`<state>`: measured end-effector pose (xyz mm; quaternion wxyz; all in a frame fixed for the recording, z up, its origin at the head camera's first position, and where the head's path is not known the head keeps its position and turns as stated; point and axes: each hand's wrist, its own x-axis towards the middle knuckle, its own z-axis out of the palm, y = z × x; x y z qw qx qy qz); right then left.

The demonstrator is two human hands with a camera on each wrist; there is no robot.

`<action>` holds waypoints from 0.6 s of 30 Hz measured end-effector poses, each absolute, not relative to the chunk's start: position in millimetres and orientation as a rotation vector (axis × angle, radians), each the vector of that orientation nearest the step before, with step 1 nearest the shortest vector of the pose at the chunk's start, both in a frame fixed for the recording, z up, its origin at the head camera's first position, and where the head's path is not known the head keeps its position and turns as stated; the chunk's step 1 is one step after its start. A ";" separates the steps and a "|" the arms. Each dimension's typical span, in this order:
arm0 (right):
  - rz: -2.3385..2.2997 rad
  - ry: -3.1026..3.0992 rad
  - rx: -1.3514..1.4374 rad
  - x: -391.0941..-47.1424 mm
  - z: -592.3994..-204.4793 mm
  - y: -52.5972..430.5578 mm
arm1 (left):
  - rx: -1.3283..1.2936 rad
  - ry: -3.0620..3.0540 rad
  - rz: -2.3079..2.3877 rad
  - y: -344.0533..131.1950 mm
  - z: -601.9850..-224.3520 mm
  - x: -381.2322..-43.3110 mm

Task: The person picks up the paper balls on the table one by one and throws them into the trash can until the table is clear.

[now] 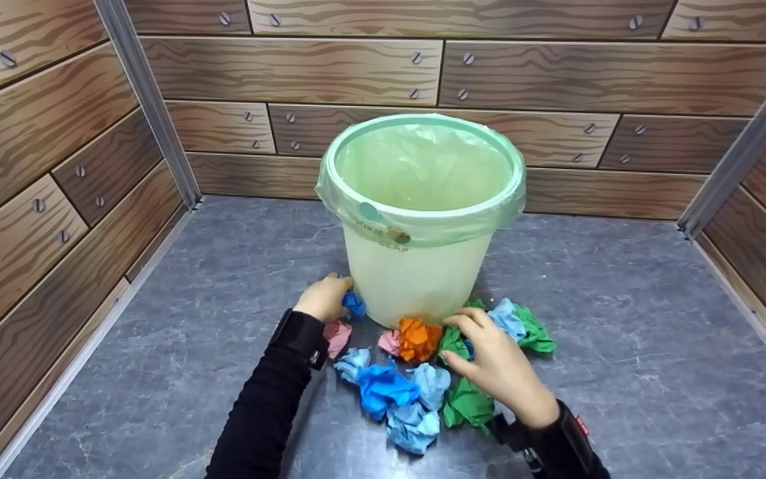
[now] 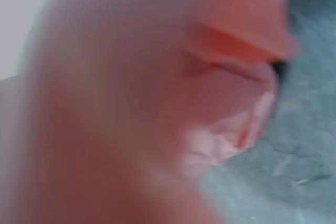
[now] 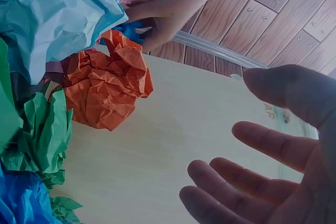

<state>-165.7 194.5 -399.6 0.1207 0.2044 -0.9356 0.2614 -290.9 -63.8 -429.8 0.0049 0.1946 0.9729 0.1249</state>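
By the left foot of the pale green trash can (image 1: pixel 416 273), my left hand (image 1: pixel 323 299) pinches a blue crumpled paper ball (image 1: pixel 354 305), seen between thumb and fingers in the right wrist view. A pink paper ball (image 1: pixel 337 338) lies just below that hand. My right hand (image 1: pixel 495 359) hovers over green crumpled paper (image 1: pixel 453 342), fingers spread and loosely bent, holding nothing. In the right wrist view its fingers (image 3: pixel 273 142) stand apart in front of the can wall. An orange paper ball (image 1: pixel 419 339) rests against the can's base between the hands.
A clear bag (image 1: pixel 423 229) lines the can and folds over its rim. Several light blue, blue and green paper balls (image 1: pixel 386 389) lie in front on the grey marbled floor (image 1: pixel 223 266). Wood-patterned walls (image 1: pixel 290 73) enclose the back and sides.
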 end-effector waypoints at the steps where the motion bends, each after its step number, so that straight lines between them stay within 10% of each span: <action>1: 0.760 -2.731 0.598 -165.8 -399.8 194.2 | 0.615 3.057 0.407 -64.4 -426.8 -289.4; 18: 0.747 -2.739 0.601 -166.5 -401.7 193.6 | 1.054 3.395 0.610 -66.8 -379.3 -225.2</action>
